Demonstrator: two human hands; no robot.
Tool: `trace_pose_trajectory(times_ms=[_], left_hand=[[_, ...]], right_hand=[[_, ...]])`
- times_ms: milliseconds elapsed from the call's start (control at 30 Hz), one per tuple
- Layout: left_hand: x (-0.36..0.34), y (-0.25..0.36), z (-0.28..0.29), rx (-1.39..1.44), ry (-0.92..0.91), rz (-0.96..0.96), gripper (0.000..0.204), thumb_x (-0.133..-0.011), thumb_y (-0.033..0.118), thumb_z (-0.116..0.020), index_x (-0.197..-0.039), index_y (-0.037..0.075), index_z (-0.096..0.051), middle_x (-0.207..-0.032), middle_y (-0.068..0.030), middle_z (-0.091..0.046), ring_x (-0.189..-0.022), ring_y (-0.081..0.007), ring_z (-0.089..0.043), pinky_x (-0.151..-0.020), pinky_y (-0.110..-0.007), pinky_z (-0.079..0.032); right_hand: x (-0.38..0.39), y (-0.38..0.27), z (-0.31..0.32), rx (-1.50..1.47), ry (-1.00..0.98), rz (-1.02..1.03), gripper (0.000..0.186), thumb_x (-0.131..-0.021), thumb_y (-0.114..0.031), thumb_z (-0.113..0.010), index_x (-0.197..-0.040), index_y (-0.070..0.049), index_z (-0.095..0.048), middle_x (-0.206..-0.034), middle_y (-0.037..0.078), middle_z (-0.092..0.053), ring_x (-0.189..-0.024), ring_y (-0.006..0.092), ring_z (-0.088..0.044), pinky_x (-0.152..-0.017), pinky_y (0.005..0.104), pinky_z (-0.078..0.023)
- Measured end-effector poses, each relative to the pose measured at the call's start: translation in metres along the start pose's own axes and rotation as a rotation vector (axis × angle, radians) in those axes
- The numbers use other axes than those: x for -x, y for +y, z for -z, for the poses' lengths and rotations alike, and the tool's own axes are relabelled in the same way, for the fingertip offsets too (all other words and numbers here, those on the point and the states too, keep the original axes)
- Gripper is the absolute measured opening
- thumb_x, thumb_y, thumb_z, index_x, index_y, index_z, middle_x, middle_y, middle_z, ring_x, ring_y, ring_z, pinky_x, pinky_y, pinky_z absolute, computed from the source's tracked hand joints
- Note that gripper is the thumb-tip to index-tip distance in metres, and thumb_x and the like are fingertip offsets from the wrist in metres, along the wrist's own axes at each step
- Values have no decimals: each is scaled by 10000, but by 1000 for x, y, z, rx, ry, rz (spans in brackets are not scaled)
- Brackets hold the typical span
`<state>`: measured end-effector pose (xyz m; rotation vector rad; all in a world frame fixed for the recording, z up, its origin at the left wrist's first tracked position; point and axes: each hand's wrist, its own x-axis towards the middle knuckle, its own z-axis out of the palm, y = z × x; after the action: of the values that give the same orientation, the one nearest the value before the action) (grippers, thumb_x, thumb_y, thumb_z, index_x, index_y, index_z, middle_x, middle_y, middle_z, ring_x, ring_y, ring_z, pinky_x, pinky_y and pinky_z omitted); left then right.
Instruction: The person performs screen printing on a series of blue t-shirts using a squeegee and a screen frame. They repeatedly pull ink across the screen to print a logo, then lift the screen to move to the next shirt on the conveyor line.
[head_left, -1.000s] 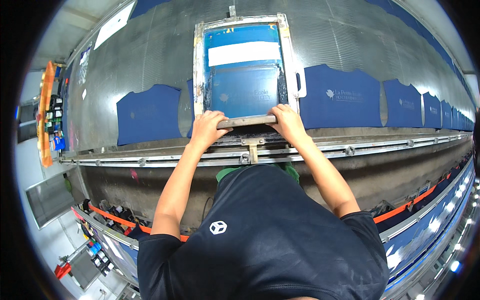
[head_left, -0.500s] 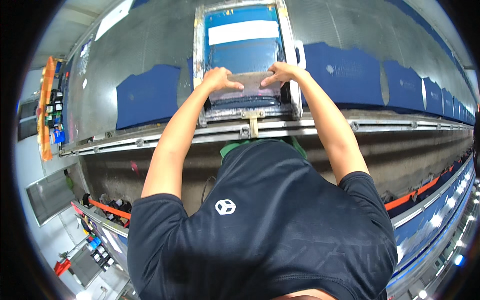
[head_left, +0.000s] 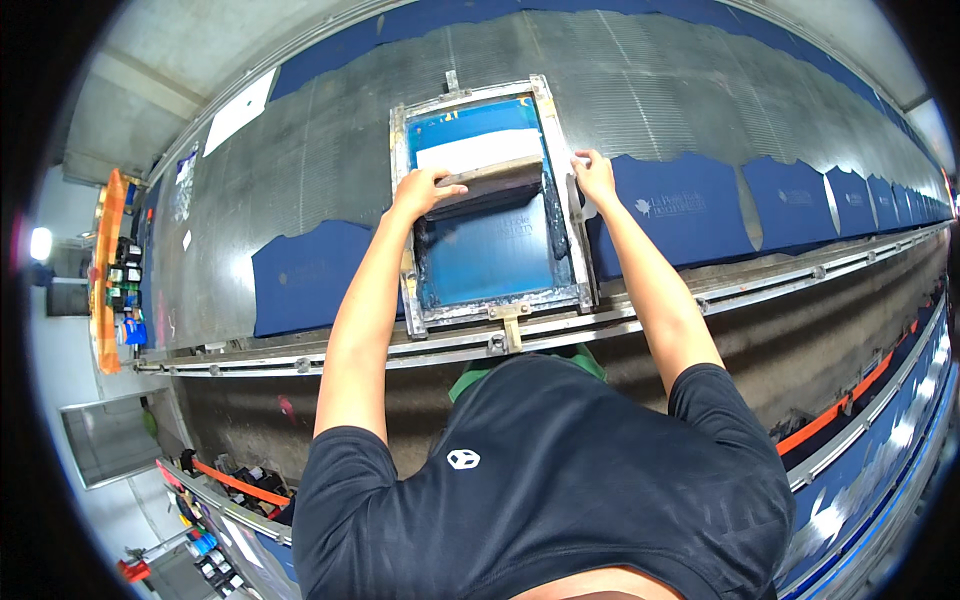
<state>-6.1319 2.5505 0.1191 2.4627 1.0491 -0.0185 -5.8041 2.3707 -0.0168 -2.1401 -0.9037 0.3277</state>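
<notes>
A screen-printing frame [head_left: 408, 285] with blue mesh [head_left: 485, 270] lies on the long table. Across its upper part stands a wide squeegee [head_left: 497, 183], tilted, with dark ink along its lower edge. My left hand [head_left: 425, 192] is closed on the squeegee's left end, thumb on the near side. My right hand [head_left: 596, 176] is off the squeegee, fingers curled at the frame's right rail, where its side handle is hidden by the hand. A faint printed design shows through the mesh below the squeegee.
Dark blue fabric pieces [head_left: 680, 205] lie in a row to the right, some with pale prints. Another blue piece [head_left: 310, 275] lies left of the frame. A metal rail [head_left: 660, 318] runs along the table's near edge. Orange shelving with bottles [head_left: 112, 270] stands far left.
The squeegee has moved from the frame's near end to its far part. My right hand has left the squeegee and moved to the frame's right side; my left hand still holds it.
</notes>
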Motion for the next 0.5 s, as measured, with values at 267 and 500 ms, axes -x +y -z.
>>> trace_pose_trajectory(times_ms=[267, 500], left_hand=[[106, 47, -34, 114, 98, -110, 538, -761, 56, -780, -1274, 213, -738, -1211, -131, -748, -1096, -345, -718, -969, -445, -579], [263, 8, -42, 81, 114, -195, 694, -745, 98, -819, -1399, 261, -655, -1396, -25, -681, -1255, -267, -650, -1079, -417, -517]], right_hand=[[2, -22, 6, -220, -2, -95, 309, -1016, -308, -627, -1135, -69, -781, -937, 114, -772, -873, 211, -714, -820, 363, -549], [32, -111, 3, -467, -5, -123, 270, -1048, -262, -645, -1129, -33, -763, -860, 7, -710, -708, 82, -570, -644, 271, -465]])
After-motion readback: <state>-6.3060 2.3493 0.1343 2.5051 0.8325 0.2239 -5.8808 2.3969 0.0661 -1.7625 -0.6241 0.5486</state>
